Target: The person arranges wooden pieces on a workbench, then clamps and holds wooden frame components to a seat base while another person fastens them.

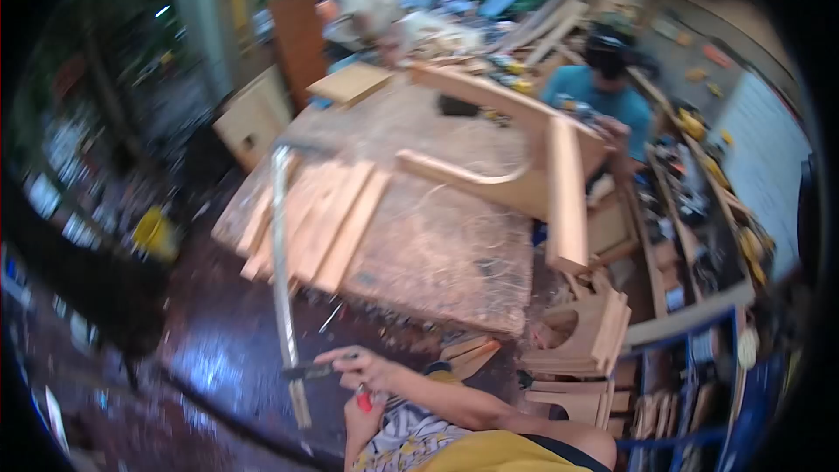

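Observation:
A long metal bar clamp (281, 280) runs from the boards toward me, its far jaw at the boards' far end. My right hand (369, 371) is at its dark sliding jaw (310, 371), index finger stretched along it and the other fingers curled. Just below, my left hand (359, 426) is closed around a red handle (364, 399), which appears to belong to the clamp; fingers partly hidden. Several wooden boards (328, 214) lie side by side on the worktable (428, 253), under and beside the bar. The picture is blurred.
An angled wooden frame (568, 192) stands on the table's right side. A co-worker in a blue shirt (642, 109) bends behind it; another person (371, 4) is at the back. Cut wooden pieces (585, 332) are stacked at right. A yellow bucket (156, 234) stands left.

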The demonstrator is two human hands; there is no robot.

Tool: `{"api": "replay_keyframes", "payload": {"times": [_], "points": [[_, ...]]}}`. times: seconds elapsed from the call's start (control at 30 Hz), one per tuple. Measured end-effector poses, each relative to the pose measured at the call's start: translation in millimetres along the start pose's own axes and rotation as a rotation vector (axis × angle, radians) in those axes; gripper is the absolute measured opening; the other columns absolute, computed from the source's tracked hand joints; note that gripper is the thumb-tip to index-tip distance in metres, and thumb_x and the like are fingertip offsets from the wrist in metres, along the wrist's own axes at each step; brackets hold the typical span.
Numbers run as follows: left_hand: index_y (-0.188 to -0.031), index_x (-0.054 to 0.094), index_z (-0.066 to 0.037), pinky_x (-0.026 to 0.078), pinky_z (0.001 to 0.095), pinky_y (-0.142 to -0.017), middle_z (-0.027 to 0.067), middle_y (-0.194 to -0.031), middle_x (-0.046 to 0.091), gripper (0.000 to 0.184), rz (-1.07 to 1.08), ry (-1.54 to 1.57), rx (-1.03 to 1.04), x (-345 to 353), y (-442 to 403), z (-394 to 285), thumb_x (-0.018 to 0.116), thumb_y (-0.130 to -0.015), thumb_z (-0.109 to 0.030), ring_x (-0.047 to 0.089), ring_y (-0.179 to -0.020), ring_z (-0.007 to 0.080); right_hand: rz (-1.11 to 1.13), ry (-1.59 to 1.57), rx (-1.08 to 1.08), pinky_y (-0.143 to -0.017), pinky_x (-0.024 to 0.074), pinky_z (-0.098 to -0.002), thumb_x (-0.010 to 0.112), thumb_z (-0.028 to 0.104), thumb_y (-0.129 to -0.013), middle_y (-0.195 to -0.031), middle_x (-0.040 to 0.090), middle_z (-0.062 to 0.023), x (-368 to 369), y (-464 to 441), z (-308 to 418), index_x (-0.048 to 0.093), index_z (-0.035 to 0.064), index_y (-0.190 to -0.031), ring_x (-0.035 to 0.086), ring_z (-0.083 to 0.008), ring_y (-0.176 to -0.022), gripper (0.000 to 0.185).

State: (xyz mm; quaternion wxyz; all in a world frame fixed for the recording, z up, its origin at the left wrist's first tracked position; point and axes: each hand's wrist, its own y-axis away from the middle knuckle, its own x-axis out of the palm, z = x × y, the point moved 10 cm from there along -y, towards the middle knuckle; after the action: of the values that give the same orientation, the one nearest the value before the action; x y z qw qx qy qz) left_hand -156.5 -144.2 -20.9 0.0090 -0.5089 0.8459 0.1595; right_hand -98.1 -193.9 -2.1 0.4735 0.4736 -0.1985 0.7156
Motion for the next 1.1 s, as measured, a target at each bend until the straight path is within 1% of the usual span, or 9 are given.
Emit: {"api": "replay_keyframes", "payload": {"times": [0.07,0.17,0.33,0.43,0.53,0.67,0.8,0.87,1.1], "points": [[-0.08,0.058,-0.002,0.045,0.0313,-0.055,0.0027,-0.061,0.057,0.018,-0.026,0.041,0.067,4.7,-3.2,4.0,0.069,-0.083,-0.016,0.053,-0.056,0.0112,0.011,-0.053,0.026,-0.043,0.0268,-0.0211,0.06,0.013,-0.094,-0.061,0.038,0.0072,-15.1,-1.5,-6.8,0.052,-0.0003,-0.132,0.031,-0.0034,-0.044,0.041],[-0.081,0.058,-0.005,0.044,0.0294,-0.052,0.0005,-0.061,0.057,0.018,-0.018,0.233,-0.161,-6.9,8.4,55.1,0.07,-0.083,-0.018,0.052,-0.055,0.0094,-0.054,-0.056,0.065,-0.048,0.0306,-0.0206,0.063,0.014,-0.092,-0.055,0.038,0.0083,-6.3,-9.9,-10.1,0.048,-0.0019,-0.135,0.031,-0.0028,-0.041,0.048],[-0.084,0.057,-0.007,0.042,0.0273,-0.047,-0.002,-0.062,0.055,0.022,0.04,0.134,-0.205,-11.6,-5.0,46.0,0.073,-0.083,-0.021,0.05,-0.052,0.0072,-0.062,-0.062,0.057,-0.05,0.0324,-0.0235,0.062,0.013,-0.093,-0.06,0.042,0.008,-12.0,-22.1,-7.6,0.049,-0.0029,-0.134,0.03,-0.0024,-0.042,0.045],[-0.085,0.053,-0.008,0.039,0.0242,-0.045,0.0,-0.064,0.054,0.021,-0.006,0.092,0.029,-20.0,-26.8,64.9,0.072,-0.086,-0.018,0.049,-0.051,0.0079,0.039,-0.088,-0.029,-0.05,0.0345,-0.026,0.062,0.014,-0.093,-0.057,0.038,0.0061,-8.3,-43.8,14.0,0.055,-0.0017,-0.129,0.032,-0.0043,-0.043,0.039],[-0.077,0.05,-0.009,0.035,0.0243,-0.044,-0.0004,-0.06,0.05,0.022,0.137,0.302,-0.163,-11.5,-36.4,25.2,0.069,-0.087,-0.016,0.044,-0.047,0.0068,-0.064,-0.018,-0.004,-0.052,0.0381,-0.0266,0.064,0.018,-0.093,-0.056,0.042,0.0037,-24.8,-45.7,23.7,0.057,-0.0017,-0.127,0.036,-0.0066,-0.044,0.041],[-0.084,0.043,-0.01,0.029,0.0246,-0.038,-0.0018,-0.057,0.041,0.026,0.277,0.5,-0.268,-5.0,-71.4,-19.9,0.068,-0.088,-0.015,0.039,-0.041,0.009,-0.081,0.025,-0.081,-0.056,0.0428,-0.0275,0.062,0.018,-0.094,-0.056,0.047,0.0029,-39.2,-64.3,65.2,0.056,-0.0012,-0.128,0.042,-0.0076,-0.046,0.04],[-0.088,0.044,-0.009,0.035,0.0251,-0.038,-0.001,-0.056,0.043,0.024,0.336,0.494,-0.331,-2.6,-120.4,-46.6,0.066,-0.09,-0.017,0.042,-0.042,0.0089,-0.13,0.034,-0.112,-0.057,0.0441,-0.0279,0.062,0.018,-0.094,-0.056,0.046,0.0026,-54.7,-82.0,114.5,0.054,-0.0024,-0.129,0.044,-0.0085,-0.048,0.042],[-0.088,0.044,-0.009,0.039,0.0255,-0.037,-0.0003,-0.055,0.043,0.024,0.347,0.496,-0.355,-1.7,-150.1,-72.2,0.066,-0.091,-0.017,0.043,-0.04,0.0098,-0.154,-0.059,-0.238,-0.056,0.047,-0.0286,0.068,0.02,-0.09,-0.058,0.052,0.0003,-70.8,-97.1,150.2,0.062,0.0002,-0.103,0.048,-0.0109,-0.049,0.024],[-0.092,0.045,-0.01,0.032,0.0226,-0.035,-0.0032,-0.056,0.04,0.021,0.377,0.436,-0.492,5.4,-241.6,-139.0,0.064,-0.09,-0.018,0.037,-0.039,0.0066,-0.258,-0.121,-0.388,-0.06,0.0511,-0.0301,0.07,0.019,-0.088,-0.061,0.059,-0.0035,-106.7,-120.4,243.5,0.061,0.003,-0.096,0.057,-0.0134,-0.054,0.021]]}}
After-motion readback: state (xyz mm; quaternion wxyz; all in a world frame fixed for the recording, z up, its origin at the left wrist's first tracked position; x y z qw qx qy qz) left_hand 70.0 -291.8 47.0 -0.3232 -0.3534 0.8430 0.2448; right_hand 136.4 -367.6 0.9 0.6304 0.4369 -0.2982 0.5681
